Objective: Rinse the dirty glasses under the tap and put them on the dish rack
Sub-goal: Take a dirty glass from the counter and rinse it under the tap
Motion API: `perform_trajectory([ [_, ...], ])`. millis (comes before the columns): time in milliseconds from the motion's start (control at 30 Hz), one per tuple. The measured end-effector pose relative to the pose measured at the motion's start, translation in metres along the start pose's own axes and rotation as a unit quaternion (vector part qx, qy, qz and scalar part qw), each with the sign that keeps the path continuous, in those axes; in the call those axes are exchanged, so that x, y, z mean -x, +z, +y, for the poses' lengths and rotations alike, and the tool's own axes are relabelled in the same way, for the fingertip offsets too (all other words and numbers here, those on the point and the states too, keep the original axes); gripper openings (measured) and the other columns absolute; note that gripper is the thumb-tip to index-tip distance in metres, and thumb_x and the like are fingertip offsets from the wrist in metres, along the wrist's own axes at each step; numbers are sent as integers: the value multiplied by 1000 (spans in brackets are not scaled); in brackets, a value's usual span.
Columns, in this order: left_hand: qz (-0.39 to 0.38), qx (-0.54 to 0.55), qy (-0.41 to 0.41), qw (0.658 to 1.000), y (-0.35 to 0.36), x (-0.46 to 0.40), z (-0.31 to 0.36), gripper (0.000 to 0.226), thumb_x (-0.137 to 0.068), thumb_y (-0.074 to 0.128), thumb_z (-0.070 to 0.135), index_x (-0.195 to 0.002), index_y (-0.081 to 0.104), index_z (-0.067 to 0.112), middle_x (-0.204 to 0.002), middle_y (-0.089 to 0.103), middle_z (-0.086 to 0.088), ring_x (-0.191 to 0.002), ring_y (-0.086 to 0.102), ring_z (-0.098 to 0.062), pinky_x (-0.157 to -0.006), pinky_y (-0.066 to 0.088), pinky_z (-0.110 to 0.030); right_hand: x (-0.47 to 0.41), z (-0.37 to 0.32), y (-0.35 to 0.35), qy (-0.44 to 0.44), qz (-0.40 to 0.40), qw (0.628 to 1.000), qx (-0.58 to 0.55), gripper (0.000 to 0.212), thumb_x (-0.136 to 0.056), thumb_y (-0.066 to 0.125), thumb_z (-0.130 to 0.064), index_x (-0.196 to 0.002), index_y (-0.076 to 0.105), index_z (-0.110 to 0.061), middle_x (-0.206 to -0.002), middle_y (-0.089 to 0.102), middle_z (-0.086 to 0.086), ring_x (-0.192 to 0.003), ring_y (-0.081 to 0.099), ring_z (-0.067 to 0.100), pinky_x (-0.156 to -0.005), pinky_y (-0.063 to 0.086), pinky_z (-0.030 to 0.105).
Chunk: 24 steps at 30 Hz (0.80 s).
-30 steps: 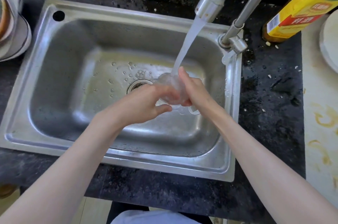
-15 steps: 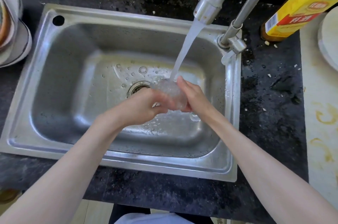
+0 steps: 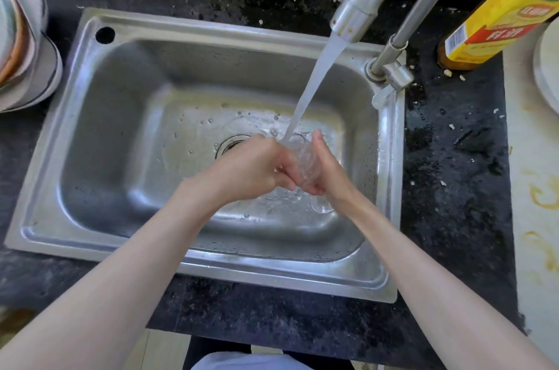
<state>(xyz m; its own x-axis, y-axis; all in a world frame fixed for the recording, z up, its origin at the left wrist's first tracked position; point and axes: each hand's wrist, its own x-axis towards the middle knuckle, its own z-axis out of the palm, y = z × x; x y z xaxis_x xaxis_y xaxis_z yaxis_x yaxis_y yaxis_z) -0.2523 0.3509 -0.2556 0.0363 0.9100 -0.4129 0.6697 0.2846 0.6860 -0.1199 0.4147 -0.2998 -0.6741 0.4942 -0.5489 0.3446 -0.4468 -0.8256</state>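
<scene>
Looking down from my head camera, my left hand [image 3: 257,167] is curled around the near side of a clear glass [image 3: 304,158], fingers bent against its wall, while my right hand [image 3: 325,170] cups the far side with the fingers fairly straight and the thumb tip raised by the rim. The glass sits between my palms at the middle of the frame, over the sink [image 3: 90,133] floor just right of the drain [image 3: 231,142]. It is thin, see-through and wet, so its outline is hard to trace; I think its long axis tilts up and away from me, mouth toward the stream of water [image 3: 317,79], which lands at its upper rim. That stream slants down from the steel tap [image 3: 363,3] at upper right. The sink is brushed stainless steel, a rounded rectangle beaded with droplets, set in a dark speckled countertop [image 3: 453,188]. A second clear glass [image 3: 322,206] lies on the sink floor just below my right hand. A yellow bottle [image 3: 499,15] stands at upper right, and stacked bowls [image 3: 27,46] sit at the left edge.
</scene>
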Motion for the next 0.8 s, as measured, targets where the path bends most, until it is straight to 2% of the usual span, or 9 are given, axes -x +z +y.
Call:
perform_trajectory([
  [100, 114, 68, -31, 991, 2, -1, 1, 29, -71, 79, 15, -61, 54, 27, -64, 60, 8, -63, 54, -2, -62, 43, -15, 3, 5, 1, -34, 40, 998, 41, 39, -98, 36, -46, -104, 54, -12, -78, 51, -6, -53, 47, -3, -50, 35, 13],
  [167, 88, 107, -7, 990, 2, 3, 1, 19, -73, 77, 13, -69, 59, 19, -68, 58, 14, -63, 52, 4, -63, 40, -8, 4, 3, 1, -36, 46, 998, 23, 26, -98, 38, -39, -103, 52, -18, -72, 53, -10, -47, 48, -6, -48, 34, 12],
  [267, -49, 49, 27, 997, 1, 6, -3, 14, -79, 72, 11, -81, 68, 23, -84, 59, 24, -77, 55, 14, -80, 37, -5, 4, -2, -2, 10, 8, 1000, -6, 52, -101, 21, -45, -101, 62, -14, -41, 46, -11, -31, 36, 0, -36, 23, 13],
  [367, 1, 2, -3, 1000, 0, 5, -4, 13, -74, 77, 14, -69, 69, 23, -73, 66, 15, -73, 59, 3, -73, 36, -7, 4, -6, 0, 27, -27, 999, 15, 67, -99, 12, -51, -62, 64, -29, -42, 42, -10, -35, 30, 3, -39, 22, 18],
  [500, 134, 116, -29, 984, 6, 5, -3, 34, -68, 81, 13, -64, 49, 23, -63, 57, 13, -59, 51, 1, -57, 38, -10, 5, -3, 2, -22, 33, 996, 76, 33, -97, 32, -43, -105, 53, -20, -81, 51, -13, -56, 48, -7, -56, 36, 15],
  [567, 69, 118, 20, 990, 3, 7, -1, 26, -75, 75, 7, -75, 55, 24, -74, 58, 18, -69, 53, 10, -67, 38, -6, 5, -4, 2, -16, 33, 999, 29, 34, -97, 33, -44, -109, 54, -20, -69, 53, -13, -46, 46, -5, -50, 33, 15],
  [667, -60, 60, 29, 996, 1, 8, -2, 21, -80, 69, 3, -91, 71, 20, -86, 64, 21, -82, 58, 11, -78, 40, -3, 2, -6, -2, 45, 2, 999, -6, 55, -99, 20, -50, -92, 63, -17, -38, 40, -10, -31, 29, 2, -36, 22, 15],
  [733, -8, 47, 4, 999, 2, 7, -3, 14, -74, 76, 7, -79, 74, 20, -77, 70, 13, -78, 61, 3, -72, 41, -5, 0, -5, -2, 56, -15, 998, 3, 60, -98, 19, -54, -84, 61, -13, -42, 43, -8, -34, 30, 3, -37, 23, 16],
  [800, 85, 43, -34, 995, 4, 6, -2, 19, -67, 82, 14, -64, 66, 23, -67, 66, 11, -69, 59, -1, -63, 42, -11, 1, -2, 0, 26, 2, 999, 35, 49, -97, 26, -52, -94, 60, -16, -63, 54, -7, -46, 43, 2, -45, 34, 16],
])
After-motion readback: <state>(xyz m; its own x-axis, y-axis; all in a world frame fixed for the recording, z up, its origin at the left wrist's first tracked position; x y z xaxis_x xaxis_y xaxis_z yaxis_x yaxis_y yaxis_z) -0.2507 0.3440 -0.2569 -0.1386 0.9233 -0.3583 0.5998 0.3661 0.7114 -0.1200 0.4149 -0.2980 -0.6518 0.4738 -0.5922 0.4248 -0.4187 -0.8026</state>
